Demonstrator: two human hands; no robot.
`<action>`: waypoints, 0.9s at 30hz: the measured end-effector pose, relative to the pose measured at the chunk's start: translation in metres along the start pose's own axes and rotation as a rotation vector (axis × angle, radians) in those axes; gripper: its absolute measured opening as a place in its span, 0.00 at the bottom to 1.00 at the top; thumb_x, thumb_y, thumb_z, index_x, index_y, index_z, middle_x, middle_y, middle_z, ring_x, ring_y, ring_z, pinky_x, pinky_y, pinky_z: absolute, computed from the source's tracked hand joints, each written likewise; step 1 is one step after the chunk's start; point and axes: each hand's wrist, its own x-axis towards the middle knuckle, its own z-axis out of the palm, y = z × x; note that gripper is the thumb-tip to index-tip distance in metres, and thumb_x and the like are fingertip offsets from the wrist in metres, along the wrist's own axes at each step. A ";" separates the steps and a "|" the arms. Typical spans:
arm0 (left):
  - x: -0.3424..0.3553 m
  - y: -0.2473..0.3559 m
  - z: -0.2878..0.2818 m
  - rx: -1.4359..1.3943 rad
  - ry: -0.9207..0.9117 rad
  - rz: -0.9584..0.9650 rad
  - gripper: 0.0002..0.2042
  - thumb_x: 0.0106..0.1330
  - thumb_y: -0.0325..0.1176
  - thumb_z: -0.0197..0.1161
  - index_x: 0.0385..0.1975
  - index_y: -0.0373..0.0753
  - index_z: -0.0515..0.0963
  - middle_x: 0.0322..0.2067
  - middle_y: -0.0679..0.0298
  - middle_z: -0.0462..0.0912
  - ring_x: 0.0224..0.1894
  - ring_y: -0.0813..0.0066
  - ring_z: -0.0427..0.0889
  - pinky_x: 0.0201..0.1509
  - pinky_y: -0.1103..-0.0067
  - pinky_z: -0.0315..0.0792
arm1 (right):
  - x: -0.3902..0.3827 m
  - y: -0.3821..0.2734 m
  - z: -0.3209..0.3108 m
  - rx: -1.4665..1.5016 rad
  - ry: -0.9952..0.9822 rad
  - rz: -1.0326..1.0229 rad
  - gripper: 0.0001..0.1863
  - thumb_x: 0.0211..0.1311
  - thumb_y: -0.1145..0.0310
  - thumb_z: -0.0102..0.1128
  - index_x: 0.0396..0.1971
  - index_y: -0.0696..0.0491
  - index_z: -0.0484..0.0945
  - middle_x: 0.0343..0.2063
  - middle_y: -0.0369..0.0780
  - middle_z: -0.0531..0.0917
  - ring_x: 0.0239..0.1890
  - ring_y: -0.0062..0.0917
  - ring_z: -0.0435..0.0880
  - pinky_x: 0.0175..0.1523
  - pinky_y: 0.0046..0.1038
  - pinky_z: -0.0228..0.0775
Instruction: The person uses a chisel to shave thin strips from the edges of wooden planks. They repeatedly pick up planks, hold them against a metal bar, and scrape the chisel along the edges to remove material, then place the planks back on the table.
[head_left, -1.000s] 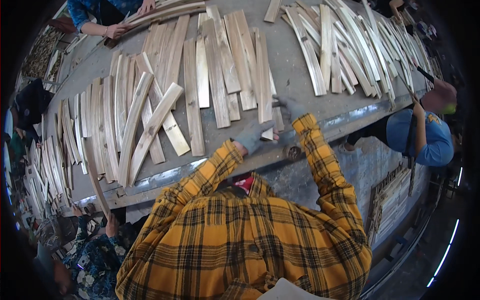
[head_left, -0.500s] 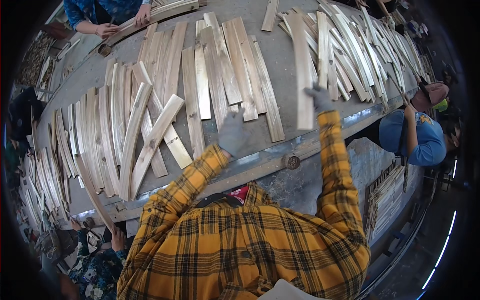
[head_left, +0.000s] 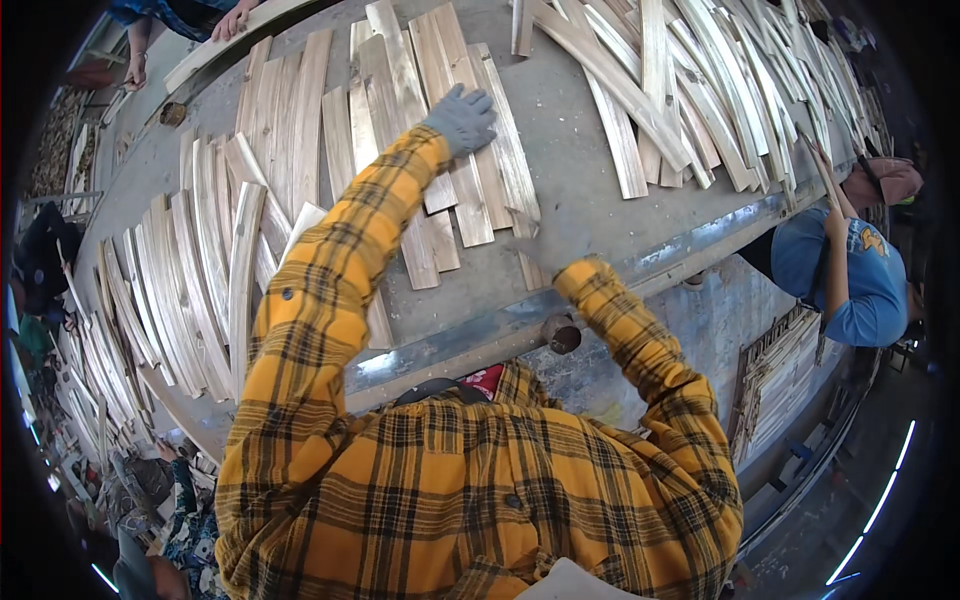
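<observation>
My left hand (head_left: 462,118), in a grey glove, reaches far forward onto the middle group of pale wooden slats (head_left: 425,55), its fingers bent a little and apart on their surface. My right hand (head_left: 558,240), also gloved, is smeared by motion beside the near end of the rightmost slat (head_left: 510,150) in that group; whether it holds anything cannot be made out. More slats (head_left: 205,260) lie side by side on the left, and a loose heap of slats (head_left: 680,90) lies on the right of the grey worktable (head_left: 570,175).
A co-worker's hand (head_left: 230,20) rests on a board (head_left: 220,50) at top left. A person in a blue shirt (head_left: 850,280) holds a slat at the right. Another person (head_left: 190,520) is at lower left. A round metal tube (head_left: 562,335) sits at the table's near edge, beside stacked wood (head_left: 775,380) below.
The slat my right hand carried now lies diagonally on the right heap. My right hand has moved back left and down. My left hand has reached forward onto the middle slats.
</observation>
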 end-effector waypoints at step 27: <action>-0.114 0.044 -0.044 0.095 -0.200 -0.327 0.22 0.55 0.50 0.63 0.46 0.43 0.77 0.57 0.54 0.68 0.67 0.48 0.56 0.66 0.48 0.50 | -0.035 0.082 -0.005 0.048 0.043 -0.061 0.34 0.54 0.72 0.59 0.64 0.39 0.65 0.37 0.47 0.77 0.41 0.43 0.78 0.45 0.42 0.72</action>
